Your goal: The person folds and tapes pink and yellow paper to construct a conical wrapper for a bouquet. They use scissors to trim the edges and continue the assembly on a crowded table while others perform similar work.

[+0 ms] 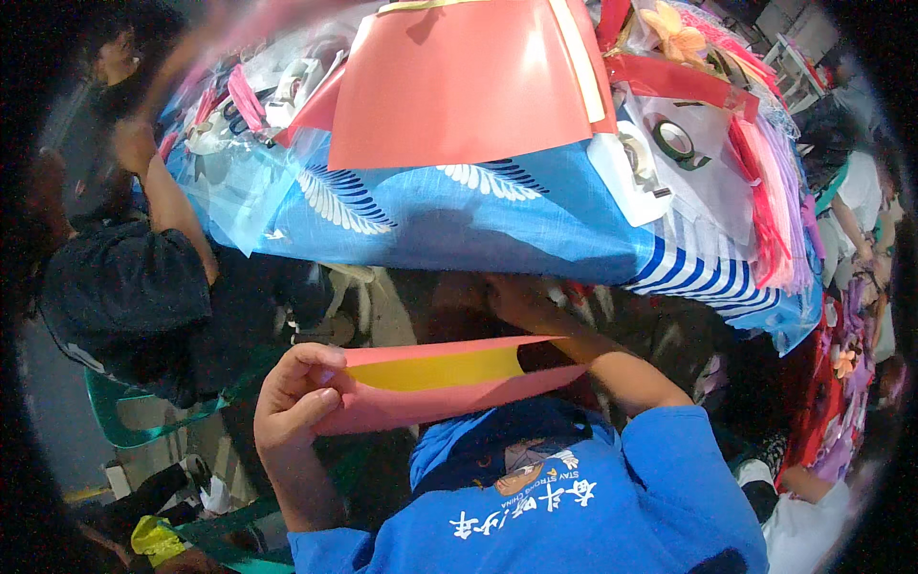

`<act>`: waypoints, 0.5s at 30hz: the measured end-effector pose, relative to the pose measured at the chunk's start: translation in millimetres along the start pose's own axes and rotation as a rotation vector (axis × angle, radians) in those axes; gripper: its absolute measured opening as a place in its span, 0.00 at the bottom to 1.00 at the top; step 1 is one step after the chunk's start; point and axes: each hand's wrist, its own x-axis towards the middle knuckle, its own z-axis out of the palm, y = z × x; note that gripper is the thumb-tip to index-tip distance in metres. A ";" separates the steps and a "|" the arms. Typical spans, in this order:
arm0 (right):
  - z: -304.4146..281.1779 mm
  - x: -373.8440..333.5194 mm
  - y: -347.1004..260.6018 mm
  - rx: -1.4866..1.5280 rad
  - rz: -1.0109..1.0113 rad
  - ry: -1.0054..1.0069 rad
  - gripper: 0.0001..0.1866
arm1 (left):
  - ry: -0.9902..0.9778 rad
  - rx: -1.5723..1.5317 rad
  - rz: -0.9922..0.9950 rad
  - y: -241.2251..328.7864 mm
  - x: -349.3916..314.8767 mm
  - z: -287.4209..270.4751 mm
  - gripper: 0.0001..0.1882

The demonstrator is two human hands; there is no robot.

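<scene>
My left hand [298,390] pinches the left end of a curved sheet of wrapping paper [430,404], pink outside and yellow inside. The paper bows open across my lap, in front of my blue shirt [535,497]. My right forearm passes by the paper's right end. Beyond it, my right hand [509,298] reaches into the shadow below the table's near edge; its fingers are too dark to make out, and whatever it touches is hidden.
A blue patterned cloth [411,215] covers the table. Pink sheets [459,91] lie on it, overhanging toward me. To their right are a white tape dispenser [636,163], a dark tape roll [673,140] and pink-purple bundles [765,210]. A person in black [124,287] sits left.
</scene>
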 end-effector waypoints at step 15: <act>-11.7 -17.2 -8.4 -0.053 0.034 -0.414 0.20 | 0.074 0.035 0.109 -9.8 -12.7 11.3 0.18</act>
